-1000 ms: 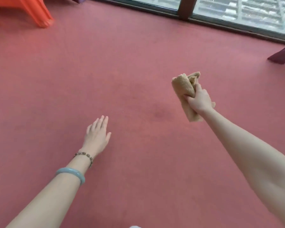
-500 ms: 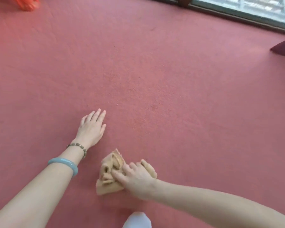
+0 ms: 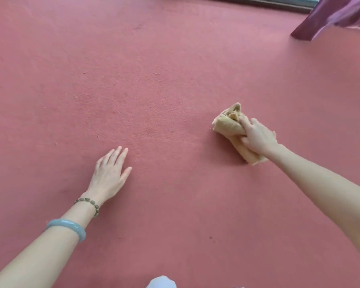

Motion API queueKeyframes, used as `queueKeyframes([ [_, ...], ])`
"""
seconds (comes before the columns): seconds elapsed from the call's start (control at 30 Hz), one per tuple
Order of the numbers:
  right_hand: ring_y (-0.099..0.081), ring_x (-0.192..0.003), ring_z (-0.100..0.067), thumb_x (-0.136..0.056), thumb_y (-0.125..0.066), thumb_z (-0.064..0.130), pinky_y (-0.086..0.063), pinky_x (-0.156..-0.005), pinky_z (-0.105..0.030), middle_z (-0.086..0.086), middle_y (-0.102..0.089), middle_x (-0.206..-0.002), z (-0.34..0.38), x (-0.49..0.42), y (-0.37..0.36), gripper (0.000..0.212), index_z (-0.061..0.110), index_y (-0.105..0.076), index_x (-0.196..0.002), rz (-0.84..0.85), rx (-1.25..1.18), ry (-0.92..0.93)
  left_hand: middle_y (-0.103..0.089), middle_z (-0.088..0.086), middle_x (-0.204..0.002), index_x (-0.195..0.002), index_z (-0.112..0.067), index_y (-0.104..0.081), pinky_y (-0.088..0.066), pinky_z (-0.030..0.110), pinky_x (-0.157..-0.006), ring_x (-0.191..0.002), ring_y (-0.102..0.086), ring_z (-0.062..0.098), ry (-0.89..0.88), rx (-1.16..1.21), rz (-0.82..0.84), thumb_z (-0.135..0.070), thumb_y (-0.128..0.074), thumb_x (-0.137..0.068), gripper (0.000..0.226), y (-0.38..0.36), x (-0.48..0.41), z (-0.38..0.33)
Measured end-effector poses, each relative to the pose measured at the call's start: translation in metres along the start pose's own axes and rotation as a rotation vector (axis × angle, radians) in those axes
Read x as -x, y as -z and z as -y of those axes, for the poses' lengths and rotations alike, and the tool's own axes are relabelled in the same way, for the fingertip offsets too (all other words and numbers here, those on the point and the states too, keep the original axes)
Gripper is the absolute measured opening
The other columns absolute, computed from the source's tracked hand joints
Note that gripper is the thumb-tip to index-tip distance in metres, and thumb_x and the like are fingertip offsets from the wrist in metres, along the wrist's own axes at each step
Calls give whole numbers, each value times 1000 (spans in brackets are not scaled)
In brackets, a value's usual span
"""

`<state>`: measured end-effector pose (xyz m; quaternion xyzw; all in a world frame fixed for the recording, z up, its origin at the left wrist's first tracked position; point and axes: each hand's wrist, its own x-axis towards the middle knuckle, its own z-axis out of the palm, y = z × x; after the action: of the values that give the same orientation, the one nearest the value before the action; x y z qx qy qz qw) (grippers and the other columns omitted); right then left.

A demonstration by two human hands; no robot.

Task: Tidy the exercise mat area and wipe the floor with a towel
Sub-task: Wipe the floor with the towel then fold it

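A crumpled tan towel (image 3: 227, 124) lies pressed on the red carpeted floor (image 3: 164, 80) at the right of the view. My right hand (image 3: 257, 137) grips it from above, fingers closed around the bunched cloth. My left hand (image 3: 109, 174) rests flat on the floor at lower left, palm down, fingers stretched forward and holding nothing. A bead bracelet and a pale blue bangle sit on that wrist.
A purple furniture leg (image 3: 328, 17) stands at the top right, by a dark window frame (image 3: 258, 2) along the far edge. A white rounded shape (image 3: 161, 282) shows at the bottom edge. Small crumbs dot the carpet.
My right hand has swept the towel from near my body, beside the left hand, out to the right and farther away. The left hand stays planted on the floor.
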<state>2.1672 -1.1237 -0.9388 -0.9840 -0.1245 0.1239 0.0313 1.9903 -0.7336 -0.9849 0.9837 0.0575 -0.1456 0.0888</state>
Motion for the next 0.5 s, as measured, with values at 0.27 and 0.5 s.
queueKeyframes([
  [0.27, -55, -98, -47, -84, -51, 16, -47, -82, -49, -28, -42, -127, -53, 21, -2, 46, 18, -40, -129, -56, -100, -281, -5, 3, -158, -149, -27, -6, 1, 41, -117, -146, -2, 21, -168, -111, 56, -65, -7, -82, 78, -11, -10, -48],
  [0.5, -59, -61, -32, -70, -65, 14, -42, -48, -33, -13, -57, -90, 93, 146, -60, 52, 18, -44, -119, 49, -103, 545, -5, 3, -158, -150, -25, -3, 2, 40, -117, -146, -2, 20, -270, -208, 72, -63, -6, -84, 76, -18, -21, -70],
])
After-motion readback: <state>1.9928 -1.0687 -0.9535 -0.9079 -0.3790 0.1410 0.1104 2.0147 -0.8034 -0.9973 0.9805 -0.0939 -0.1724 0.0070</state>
